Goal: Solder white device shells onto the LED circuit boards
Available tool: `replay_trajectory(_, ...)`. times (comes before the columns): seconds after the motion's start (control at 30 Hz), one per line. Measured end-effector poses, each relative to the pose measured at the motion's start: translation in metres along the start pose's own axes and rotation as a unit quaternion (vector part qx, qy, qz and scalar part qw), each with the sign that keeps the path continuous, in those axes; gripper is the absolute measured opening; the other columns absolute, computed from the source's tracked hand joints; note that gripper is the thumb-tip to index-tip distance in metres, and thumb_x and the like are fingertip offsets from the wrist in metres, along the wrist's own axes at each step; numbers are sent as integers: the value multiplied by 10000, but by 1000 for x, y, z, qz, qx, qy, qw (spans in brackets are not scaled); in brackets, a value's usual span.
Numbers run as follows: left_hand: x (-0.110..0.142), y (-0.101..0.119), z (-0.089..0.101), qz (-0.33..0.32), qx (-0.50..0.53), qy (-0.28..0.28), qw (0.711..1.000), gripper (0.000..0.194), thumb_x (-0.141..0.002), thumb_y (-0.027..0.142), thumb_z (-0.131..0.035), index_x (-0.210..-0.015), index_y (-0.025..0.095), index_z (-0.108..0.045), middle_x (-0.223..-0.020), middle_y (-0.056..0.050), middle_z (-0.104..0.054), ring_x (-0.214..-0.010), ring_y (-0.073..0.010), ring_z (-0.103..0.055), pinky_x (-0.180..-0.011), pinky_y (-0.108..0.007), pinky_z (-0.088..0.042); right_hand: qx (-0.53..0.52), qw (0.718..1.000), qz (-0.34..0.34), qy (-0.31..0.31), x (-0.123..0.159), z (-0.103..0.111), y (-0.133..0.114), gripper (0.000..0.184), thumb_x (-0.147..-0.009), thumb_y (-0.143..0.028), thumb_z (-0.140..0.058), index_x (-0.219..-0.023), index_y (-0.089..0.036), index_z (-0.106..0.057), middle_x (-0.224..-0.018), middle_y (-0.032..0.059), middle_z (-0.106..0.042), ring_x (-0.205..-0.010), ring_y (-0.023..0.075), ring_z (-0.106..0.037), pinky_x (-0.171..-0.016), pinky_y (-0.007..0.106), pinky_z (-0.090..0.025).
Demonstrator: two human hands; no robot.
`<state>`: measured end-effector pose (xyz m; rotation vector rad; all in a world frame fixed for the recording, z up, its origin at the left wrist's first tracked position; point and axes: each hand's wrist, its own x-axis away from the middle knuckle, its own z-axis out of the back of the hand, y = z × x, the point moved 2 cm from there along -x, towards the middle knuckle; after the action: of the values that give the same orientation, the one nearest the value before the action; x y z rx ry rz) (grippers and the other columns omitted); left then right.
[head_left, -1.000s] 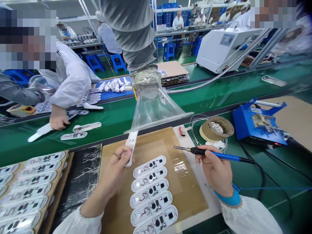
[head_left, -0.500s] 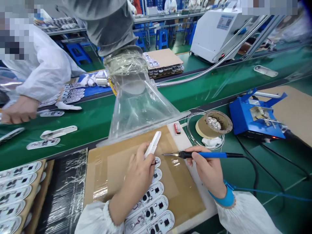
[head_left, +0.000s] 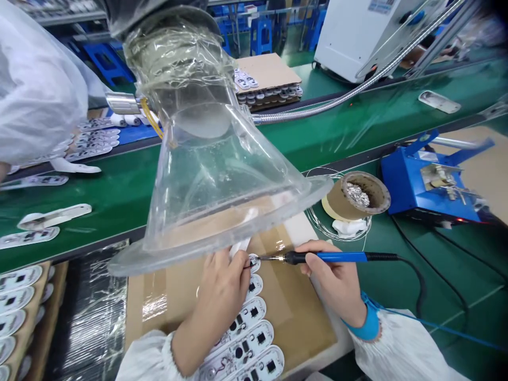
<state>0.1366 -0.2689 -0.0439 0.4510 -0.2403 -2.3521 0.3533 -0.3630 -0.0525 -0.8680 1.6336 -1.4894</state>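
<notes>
My right hand (head_left: 335, 278) grips a blue-handled soldering iron (head_left: 329, 257), its tip touching the top white circuit board (head_left: 254, 262) of a column of several boards (head_left: 248, 338) on a cardboard sheet (head_left: 293, 312). My left hand (head_left: 222, 288) is closed on a white plastic casing (head_left: 240, 247), held upright over that top board. Most of the casing is hidden behind a clear funnel-shaped fume hood (head_left: 214, 174) hanging just above my hands.
A solder spool with a tip-cleaner cup (head_left: 359, 196) and a blue soldering station (head_left: 432, 182) sit to the right. A green conveyor belt (head_left: 111, 190) carries white parts. A person's white sleeve (head_left: 35, 90) is at far left. Trays of boards (head_left: 16, 301) lie at lower left.
My head has leaned in, so the fume hood now fills the view. The left hand carried the casing from the left onto the top board. The iron tip moved left to meet it.
</notes>
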Motion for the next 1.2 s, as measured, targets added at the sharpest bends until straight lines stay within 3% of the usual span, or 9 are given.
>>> replay_trajectory(0.2, 0, 2, 0, -15, -12, 16, 1000, 135, -1022, 104, -533, -931, 196, -574, -1471, -195, -535, -1269, -346, -620, -954, -509, -613, 3, 1000, -7, -5, 2, -1, 3, 125, -992, -242, -688, -979, -242, -813, -672, -9, -664, -555, 121, -587, -506, 209, -485)
replay_trajectory(1.2, 0, 4, -2, -14, -55, 15, 998, 143, -983, 93, -552, -902, 205, -586, -1409, -180, -597, -1248, -334, -630, -940, -461, -584, 18, 1000, 4, -20, 0, -3, 1, 126, -990, -227, -694, -1002, -248, -818, -708, -8, -730, -582, 121, -669, -536, 189, -535)
